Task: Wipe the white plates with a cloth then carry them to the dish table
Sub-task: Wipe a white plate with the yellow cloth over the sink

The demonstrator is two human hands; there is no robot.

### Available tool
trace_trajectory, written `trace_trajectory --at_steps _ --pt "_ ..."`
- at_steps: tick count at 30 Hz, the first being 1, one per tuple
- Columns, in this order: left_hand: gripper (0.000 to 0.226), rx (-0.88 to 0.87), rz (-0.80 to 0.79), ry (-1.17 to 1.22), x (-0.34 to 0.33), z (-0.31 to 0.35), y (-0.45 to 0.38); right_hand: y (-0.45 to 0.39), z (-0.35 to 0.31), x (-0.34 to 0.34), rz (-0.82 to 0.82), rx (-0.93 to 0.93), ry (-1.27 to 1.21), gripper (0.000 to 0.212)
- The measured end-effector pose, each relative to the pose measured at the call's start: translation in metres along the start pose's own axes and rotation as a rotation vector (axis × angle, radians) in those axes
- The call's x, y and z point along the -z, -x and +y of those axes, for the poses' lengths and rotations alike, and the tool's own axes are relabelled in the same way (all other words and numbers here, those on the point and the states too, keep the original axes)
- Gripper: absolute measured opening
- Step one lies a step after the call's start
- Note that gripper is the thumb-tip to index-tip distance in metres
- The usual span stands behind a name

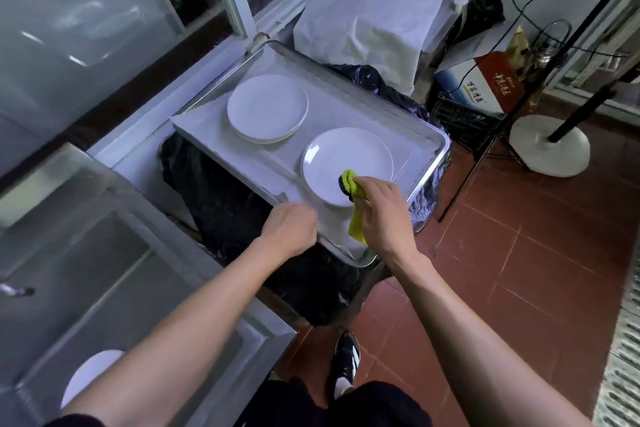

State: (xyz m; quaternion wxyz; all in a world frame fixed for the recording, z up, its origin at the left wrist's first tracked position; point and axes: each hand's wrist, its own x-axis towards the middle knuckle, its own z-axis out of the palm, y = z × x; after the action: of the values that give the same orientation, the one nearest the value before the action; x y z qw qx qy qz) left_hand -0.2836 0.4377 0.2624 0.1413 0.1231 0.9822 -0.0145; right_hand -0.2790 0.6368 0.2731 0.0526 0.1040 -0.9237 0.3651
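Kitchen corner, red tile floor (502,270), steel counters on the left. Right hand (382,213) grips a yellow-green cloth (355,184), fingers curled round it, the bunched end pressed on the near edge of a single white plate (346,159); the loose tail of the cloth hangs below the hand over the tray edge. Left hand (291,227) sits at the near rim of the tray (426,135), just left of that plate, fingers curled down (motion blur, can't tell whether it grips the rim or holds nothing).

The plate lies flat on the lined tray, right half. Up-left of it, apart from it, a stack (267,107) of white plates on the same tray. The tray rests on something covered in black plastic (221,198).

Behind the tray: a large white bag (374,7). Right of that, a printed carton (478,83) and a round white stand base (550,147) with a black pole. Bottom left, another white plate (90,374) lies on the steel counter (166,340), partly hidden by the left forearm. One black-and-white shoe (346,360) on the tiles.
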Motion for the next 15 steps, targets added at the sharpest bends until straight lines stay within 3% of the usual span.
trace_trajectory --at_steps 6,15 --pt "0.043 0.101 0.043 0.023 -0.008 -0.038 0.047 -0.006 -0.046 -0.036 -0.081 0.117 -0.007 0.033" --pt "0.053 0.428 0.015 0.169 -0.039 -0.105 0.146 -0.001 -0.131 -0.104 -0.244 0.376 -0.043 0.026"
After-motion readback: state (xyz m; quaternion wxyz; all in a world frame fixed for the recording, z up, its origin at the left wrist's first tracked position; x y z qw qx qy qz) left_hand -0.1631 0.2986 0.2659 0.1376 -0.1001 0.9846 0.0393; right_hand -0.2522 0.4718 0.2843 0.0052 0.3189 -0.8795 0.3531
